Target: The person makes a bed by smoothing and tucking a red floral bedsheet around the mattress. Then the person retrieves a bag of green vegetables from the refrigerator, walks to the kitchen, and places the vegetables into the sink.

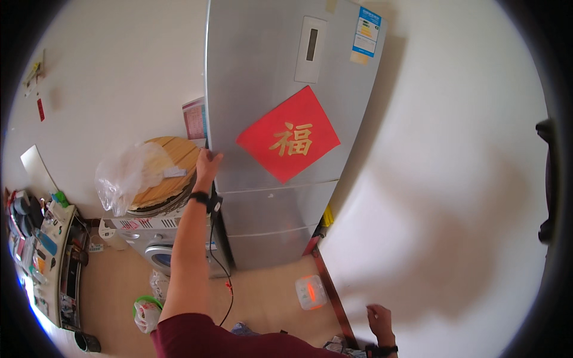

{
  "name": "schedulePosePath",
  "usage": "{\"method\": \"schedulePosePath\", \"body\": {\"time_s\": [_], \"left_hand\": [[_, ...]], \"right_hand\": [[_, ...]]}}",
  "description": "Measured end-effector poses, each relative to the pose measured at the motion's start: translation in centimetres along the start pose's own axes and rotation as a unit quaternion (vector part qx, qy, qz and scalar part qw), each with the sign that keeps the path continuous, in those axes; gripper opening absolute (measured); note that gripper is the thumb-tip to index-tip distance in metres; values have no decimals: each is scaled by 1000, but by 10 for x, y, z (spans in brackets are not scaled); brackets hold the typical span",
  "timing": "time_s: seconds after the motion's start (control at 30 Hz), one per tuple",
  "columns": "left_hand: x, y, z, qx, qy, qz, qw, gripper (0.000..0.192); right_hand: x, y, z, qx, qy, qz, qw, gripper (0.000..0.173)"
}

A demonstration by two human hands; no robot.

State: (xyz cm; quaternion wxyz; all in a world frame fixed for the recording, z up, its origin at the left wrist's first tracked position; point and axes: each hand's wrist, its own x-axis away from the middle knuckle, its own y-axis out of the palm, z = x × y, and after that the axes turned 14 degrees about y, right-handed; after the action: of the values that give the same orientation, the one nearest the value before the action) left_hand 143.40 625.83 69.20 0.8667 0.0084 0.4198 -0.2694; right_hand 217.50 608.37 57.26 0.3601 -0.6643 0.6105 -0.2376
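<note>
At the left edge of a tall silver refrigerator (264, 58) is my left hand (207, 166). Its thumb rests on the front of the upper door, and the fingers curl around the edge, partly hidden. A red paper diamond (257, 139) with a gold character is stuck on that door, below a narrow display panel (301, 62). My right hand (379, 318) hangs low at the right, near the white wall, with loosely curled fingers. Nothing shows in it, though the palm is turned out of sight.
Left of the refrigerator stands a washing machine (150, 239), topped by a round wooden board (179, 147) and a clear plastic bag (130, 174). A black cable (219, 262) runs down to the floor. A clear plastic box (304, 293) lies by the skirting board. A cluttered desk (65, 237) curves along the far left.
</note>
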Motion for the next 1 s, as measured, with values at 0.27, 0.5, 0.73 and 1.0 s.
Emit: {"method": "schedulePosePath", "body": {"time_s": [0.27,0.5,0.73,1.0], "left_hand": [[124,-60,92,362,-73,-87,925,41],[114,-17,99,267,-55,-184,944,22],[101,47,127,258,27,-274,926,13],[59,186,247,193,463,-338,796,69]], "right_hand": [[-77,23,-207,-118,-126,23,985,26],[-74,30,-228,-391,-34,-99,914,88],[-94,8,-137,-385,97,203,895,61],[-122,-23,-77,-331,60,222,915,71]]}}
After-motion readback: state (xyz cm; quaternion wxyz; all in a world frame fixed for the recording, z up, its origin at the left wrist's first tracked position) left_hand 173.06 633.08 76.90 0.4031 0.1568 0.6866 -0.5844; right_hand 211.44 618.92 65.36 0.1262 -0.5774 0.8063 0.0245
